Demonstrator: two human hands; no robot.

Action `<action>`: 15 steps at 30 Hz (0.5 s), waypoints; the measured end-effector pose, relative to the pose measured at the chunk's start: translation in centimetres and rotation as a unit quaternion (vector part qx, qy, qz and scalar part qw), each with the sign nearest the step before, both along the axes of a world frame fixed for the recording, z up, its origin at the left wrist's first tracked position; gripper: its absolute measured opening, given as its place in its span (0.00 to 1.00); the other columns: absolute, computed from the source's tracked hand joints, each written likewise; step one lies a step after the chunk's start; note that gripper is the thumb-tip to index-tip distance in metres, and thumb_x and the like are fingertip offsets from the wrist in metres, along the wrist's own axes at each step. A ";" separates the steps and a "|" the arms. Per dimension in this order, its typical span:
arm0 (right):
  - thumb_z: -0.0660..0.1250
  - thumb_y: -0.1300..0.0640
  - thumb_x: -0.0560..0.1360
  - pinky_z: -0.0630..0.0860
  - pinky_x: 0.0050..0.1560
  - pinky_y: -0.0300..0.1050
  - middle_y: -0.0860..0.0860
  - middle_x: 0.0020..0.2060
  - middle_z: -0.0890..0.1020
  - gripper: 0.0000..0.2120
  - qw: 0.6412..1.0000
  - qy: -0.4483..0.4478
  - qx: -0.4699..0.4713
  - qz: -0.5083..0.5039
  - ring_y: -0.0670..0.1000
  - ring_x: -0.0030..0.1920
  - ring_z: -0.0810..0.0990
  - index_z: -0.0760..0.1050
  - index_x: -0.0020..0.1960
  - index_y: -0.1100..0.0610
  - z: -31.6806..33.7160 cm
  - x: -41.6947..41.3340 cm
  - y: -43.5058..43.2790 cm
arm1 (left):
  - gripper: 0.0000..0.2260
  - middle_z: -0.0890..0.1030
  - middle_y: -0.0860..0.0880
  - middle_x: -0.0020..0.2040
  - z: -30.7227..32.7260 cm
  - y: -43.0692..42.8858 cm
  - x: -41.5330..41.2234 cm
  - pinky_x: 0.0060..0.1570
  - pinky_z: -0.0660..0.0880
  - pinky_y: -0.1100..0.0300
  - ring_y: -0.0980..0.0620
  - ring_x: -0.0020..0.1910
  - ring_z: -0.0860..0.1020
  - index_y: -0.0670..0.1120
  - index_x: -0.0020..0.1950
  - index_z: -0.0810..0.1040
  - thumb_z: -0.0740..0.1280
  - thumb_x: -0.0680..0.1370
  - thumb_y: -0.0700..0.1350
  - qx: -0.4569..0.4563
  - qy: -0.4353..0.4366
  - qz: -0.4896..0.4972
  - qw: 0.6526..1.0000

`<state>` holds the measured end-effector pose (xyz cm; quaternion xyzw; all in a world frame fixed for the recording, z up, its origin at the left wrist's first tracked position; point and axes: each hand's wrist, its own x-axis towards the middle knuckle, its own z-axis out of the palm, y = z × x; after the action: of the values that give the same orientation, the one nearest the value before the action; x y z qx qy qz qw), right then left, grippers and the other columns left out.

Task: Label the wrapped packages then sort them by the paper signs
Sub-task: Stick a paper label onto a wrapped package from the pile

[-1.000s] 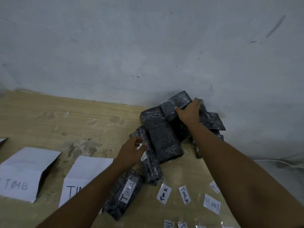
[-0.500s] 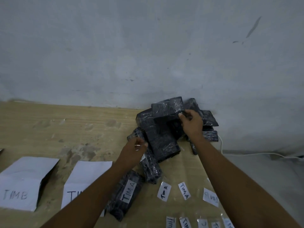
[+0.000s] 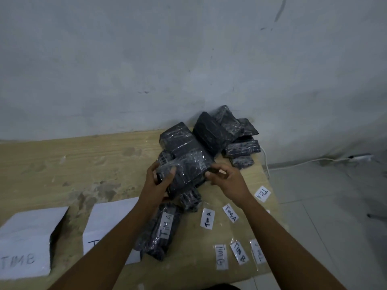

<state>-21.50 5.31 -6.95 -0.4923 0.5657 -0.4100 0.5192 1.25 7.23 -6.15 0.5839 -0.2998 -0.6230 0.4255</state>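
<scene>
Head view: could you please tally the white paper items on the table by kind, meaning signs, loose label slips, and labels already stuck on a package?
Paper signs: 2
Loose label slips: 6 plainly visible
Stuck-on label: 1
Total: 9

- Tabletop [image 3: 62,164]: I note pale wood with visible grain; darker blotches stain it near the middle, and its far edge meets the wall.
- Wall [image 3: 167,59]: grey-white plaster, scuffed, with a dark diagonal streak [image 3: 280,9] near the top right.
- Floor [image 3: 335,206]: light tiles with visible joints, to the right of the tabletop.
- Cable [image 3: 303,163]: white, running along the floor by the wall towards a pale fitting [image 3: 360,157] I cannot identify.
- Small dark object [image 3: 374,216] on the tiles at far right; too blurred to tell.
</scene>
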 end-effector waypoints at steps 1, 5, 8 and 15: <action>0.73 0.59 0.73 0.81 0.44 0.48 0.55 0.47 0.84 0.13 1.000 0.002 0.010 -0.007 0.53 0.43 0.84 0.79 0.57 0.59 -0.5 0.1 0.7 | 0.33 0.77 0.46 0.64 -0.5 0.4 0.2 0.48 0.82 0.47 0.47 0.55 0.81 0.56 0.70 0.66 0.73 0.69 0.59 0.000 -0.001 -0.001 1.000; 0.66 0.50 0.78 0.78 0.42 0.46 0.51 0.45 0.84 0.11 0.990 0.106 0.056 -0.076 0.51 0.42 0.84 0.79 0.54 0.57 -4.2 0.3 3.7 | 0.33 0.80 0.48 0.61 -2.0 2.2 1.1 0.54 0.80 0.45 0.47 0.57 0.81 0.52 0.64 0.75 0.75 0.64 0.64 0.002 -0.025 -0.005 1.000; 0.67 0.54 0.77 0.71 0.51 0.41 0.56 0.51 0.82 0.12 0.953 0.257 0.128 -0.097 0.56 0.53 0.81 0.77 0.56 0.61 -7.8 0.3 5.5 | 0.25 0.82 0.46 0.58 -2.8 3.4 1.5 0.51 0.81 0.44 0.45 0.54 0.82 0.51 0.61 0.76 0.73 0.67 0.59 0.013 -0.005 0.008 1.000; 0.69 0.62 0.71 0.74 0.60 0.50 0.58 0.68 0.64 0.32 0.894 0.431 0.097 0.081 0.59 0.66 0.68 0.63 0.72 0.52 -10.9 2.3 8.0 | 0.32 0.80 0.50 0.62 -3.7 5.0 2.4 0.52 0.81 0.47 0.48 0.58 0.81 0.54 0.64 0.76 0.76 0.64 0.65 0.026 -0.013 -0.019 0.999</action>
<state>-19.22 13.35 -17.87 -0.6123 0.7287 -0.0574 0.3012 3.66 12.26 -9.88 0.5965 -0.3003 -0.6311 0.3946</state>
